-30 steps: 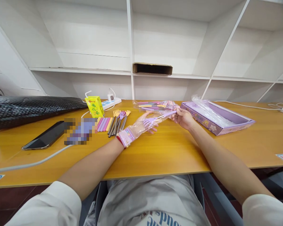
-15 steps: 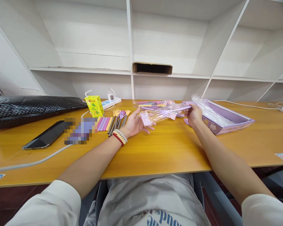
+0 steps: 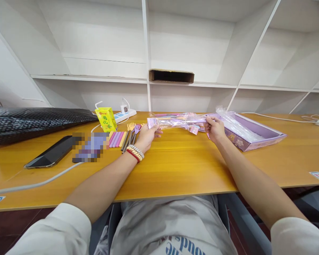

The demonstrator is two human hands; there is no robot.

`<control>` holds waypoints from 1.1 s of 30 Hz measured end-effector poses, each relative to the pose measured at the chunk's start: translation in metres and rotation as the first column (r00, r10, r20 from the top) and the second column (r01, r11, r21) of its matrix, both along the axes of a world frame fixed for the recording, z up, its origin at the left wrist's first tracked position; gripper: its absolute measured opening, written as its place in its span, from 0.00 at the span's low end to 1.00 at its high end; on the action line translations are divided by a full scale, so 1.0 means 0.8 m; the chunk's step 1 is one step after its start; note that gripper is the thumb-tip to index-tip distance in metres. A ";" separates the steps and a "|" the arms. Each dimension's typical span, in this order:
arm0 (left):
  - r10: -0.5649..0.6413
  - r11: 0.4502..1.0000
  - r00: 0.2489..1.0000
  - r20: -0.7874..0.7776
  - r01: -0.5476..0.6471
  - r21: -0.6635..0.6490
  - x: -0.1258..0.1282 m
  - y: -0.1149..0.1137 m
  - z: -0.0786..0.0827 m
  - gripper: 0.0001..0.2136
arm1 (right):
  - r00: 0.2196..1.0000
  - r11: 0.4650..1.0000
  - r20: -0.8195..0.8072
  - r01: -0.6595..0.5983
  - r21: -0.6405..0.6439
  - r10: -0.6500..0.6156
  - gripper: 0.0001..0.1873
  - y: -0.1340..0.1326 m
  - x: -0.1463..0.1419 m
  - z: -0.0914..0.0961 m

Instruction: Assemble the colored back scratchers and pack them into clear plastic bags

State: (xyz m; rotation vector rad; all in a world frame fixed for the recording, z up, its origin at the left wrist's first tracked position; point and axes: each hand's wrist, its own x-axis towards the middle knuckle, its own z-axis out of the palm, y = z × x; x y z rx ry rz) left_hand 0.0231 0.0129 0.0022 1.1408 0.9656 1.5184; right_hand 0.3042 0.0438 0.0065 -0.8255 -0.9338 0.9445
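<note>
Though blurred by shine, can place the clear packet above the counter, stretched nearly level between left hand and right hand, with a lilac shape inside. Cannot read the print on its left end, nor sort its outline cleanly from the other packets lying behind. Cannot see the packet's right tip, covered by fingers. Can see only part of the claw-headed rods, overlapped by the left hand. Cannot make out anything under the pixelated patch beside the phone. Lose the black wrapped bundle past the left edge of view.

Note both forearms reaching forward, angled inward. Find left grip clamped on the packet's printed end, thumb on top; right grip pinched on the opposite end, knuckles up, near the purple box
</note>
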 end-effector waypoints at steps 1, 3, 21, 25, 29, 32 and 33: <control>0.024 0.999 1.000 0.012 -0.025 0.020 0.000 0.000 0.002 0.06 | 0.998 1.000 -0.055 0.026 -0.010 -0.027 0.15 0.001 0.003 0.001; 0.053 0.997 0.997 0.058 -0.056 0.049 0.000 0.001 0.005 0.07 | 0.983 0.995 -0.157 0.086 -0.046 -0.092 0.14 0.004 0.010 0.004; -0.406 0.914 0.868 0.286 0.384 0.131 -0.004 -0.027 0.025 0.14 | 0.985 0.995 -0.167 0.031 -0.091 -0.046 0.15 0.007 0.006 -0.002; -0.384 0.923 0.891 0.241 0.373 0.095 -0.005 -0.027 0.024 0.17 | 0.982 0.992 -0.160 0.090 -0.089 -0.103 0.15 0.008 0.008 -0.001; -0.407 0.913 0.894 0.189 0.393 0.107 -0.003 -0.022 0.017 0.16 | 0.993 0.999 -0.114 0.008 -0.049 -0.014 0.17 0.005 0.006 -0.004; -0.330 0.944 0.932 0.147 0.325 0.057 0.002 -0.017 0.011 0.18 | 0.996 0.996 -0.023 -0.091 -0.010 0.091 0.18 0.001 -0.001 -0.006; -0.287 0.958 0.947 0.142 0.286 0.033 0.004 -0.015 0.010 0.17 | 0.995 0.995 -0.003 -0.102 -0.003 0.102 0.18 0.000 -0.004 -0.007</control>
